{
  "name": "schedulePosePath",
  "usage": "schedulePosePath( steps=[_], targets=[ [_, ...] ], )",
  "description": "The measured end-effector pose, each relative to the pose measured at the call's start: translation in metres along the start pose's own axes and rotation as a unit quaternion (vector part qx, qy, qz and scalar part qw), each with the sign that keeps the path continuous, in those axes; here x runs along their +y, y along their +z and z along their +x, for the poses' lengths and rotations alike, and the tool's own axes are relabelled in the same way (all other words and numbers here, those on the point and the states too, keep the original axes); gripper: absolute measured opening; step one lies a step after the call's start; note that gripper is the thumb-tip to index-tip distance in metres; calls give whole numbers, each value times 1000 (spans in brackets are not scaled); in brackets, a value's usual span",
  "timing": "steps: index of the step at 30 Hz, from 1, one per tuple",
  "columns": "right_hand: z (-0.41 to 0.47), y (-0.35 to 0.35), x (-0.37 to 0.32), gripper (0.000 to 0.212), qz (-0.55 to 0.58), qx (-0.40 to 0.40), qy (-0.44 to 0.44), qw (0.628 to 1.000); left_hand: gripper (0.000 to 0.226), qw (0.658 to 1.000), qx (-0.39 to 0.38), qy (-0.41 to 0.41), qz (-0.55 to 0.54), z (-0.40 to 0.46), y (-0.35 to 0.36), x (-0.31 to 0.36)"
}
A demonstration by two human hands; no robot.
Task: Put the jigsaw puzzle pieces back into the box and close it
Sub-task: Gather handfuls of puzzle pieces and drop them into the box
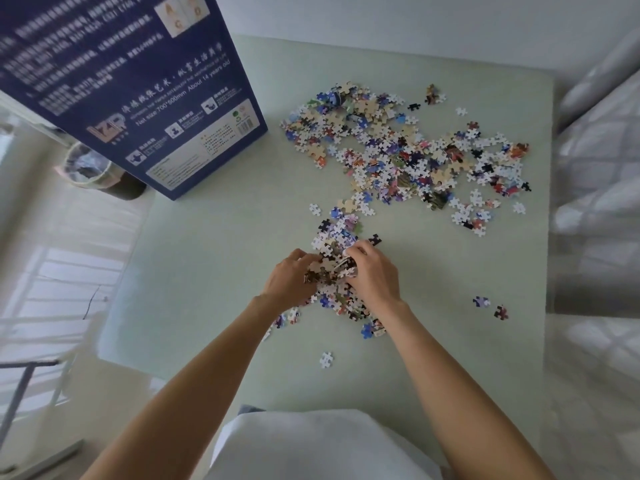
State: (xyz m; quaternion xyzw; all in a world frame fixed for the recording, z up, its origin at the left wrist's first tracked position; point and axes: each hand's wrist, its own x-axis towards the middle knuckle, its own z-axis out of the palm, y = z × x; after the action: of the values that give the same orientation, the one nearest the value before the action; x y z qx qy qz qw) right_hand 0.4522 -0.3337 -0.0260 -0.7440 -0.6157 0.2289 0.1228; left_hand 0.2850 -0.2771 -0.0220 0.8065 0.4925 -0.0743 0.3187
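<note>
Currently both hands, left hand [290, 276] and right hand [373, 271], cup a heap of small multicoloured cardboard puzzle pieces [331, 266]; the tall dark-blue printed box [138, 98] stands well beyond and left of the grip, nearer the left hand.

A home room, likely a bedroom: a pale green table [207, 271] stands beside a bed with quilted white bedding [599, 188], a lined wastebasket [88, 168] on the glossy tiled floor [52, 271].
</note>
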Motion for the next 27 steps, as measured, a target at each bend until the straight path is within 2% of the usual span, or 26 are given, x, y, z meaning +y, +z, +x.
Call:
schedulePosePath(
  steps=[3,6,11,21,27],
  targets=[
    [0,-1,-1,41,6,0,4,1000,85,998,-42,-2,45,0,6,5],
    [-2,0,-1,40,20,-11,5,1000,93,996,-30,-8,80,4,12,11],
    [-3,0,4,39,49,-29,0,998,75,998,-7,1,69,13,14,13],
    [-3,-5,2,35,81,21,44,996,32,998,26,55,3,22,0,2],
    [-4,-12,-7,31,100,46,69,992,26,998,22,53,-30,29,-14,-3]
  ],
)
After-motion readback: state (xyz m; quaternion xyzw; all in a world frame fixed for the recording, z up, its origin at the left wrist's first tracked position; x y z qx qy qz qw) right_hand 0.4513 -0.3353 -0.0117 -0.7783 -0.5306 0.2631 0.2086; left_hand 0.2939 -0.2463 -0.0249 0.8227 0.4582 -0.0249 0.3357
